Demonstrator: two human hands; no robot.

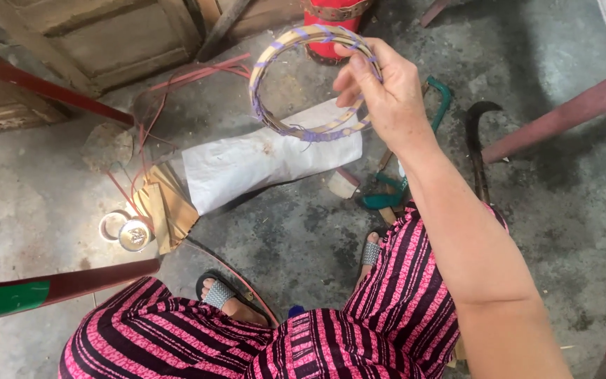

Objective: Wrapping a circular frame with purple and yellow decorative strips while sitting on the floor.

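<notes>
Grey concrete floor [303, 245] fills my view, rough and dusty, with small chips on it. My right hand [387, 95] is up near twelve o'clock, and its fingers are curled tight around the rim of a round bamboo hoop [285, 77]. The hoop is made of thin pale strips bent into a ring and tied with purple string. It hangs in the air above a crumpled white sheet [247, 165]. I cannot see my left hand.

At nine o'clock sits a small shiny tin [133, 234] beside flat wood strips [166, 207]. Thin red strips [191, 77] curl at eleven o'clock. At three o'clock lie a green saw frame [415, 182] and a dark curved knife [477, 140]. My skirt [303, 344], pink with black stripes, is at six o'clock.
</notes>
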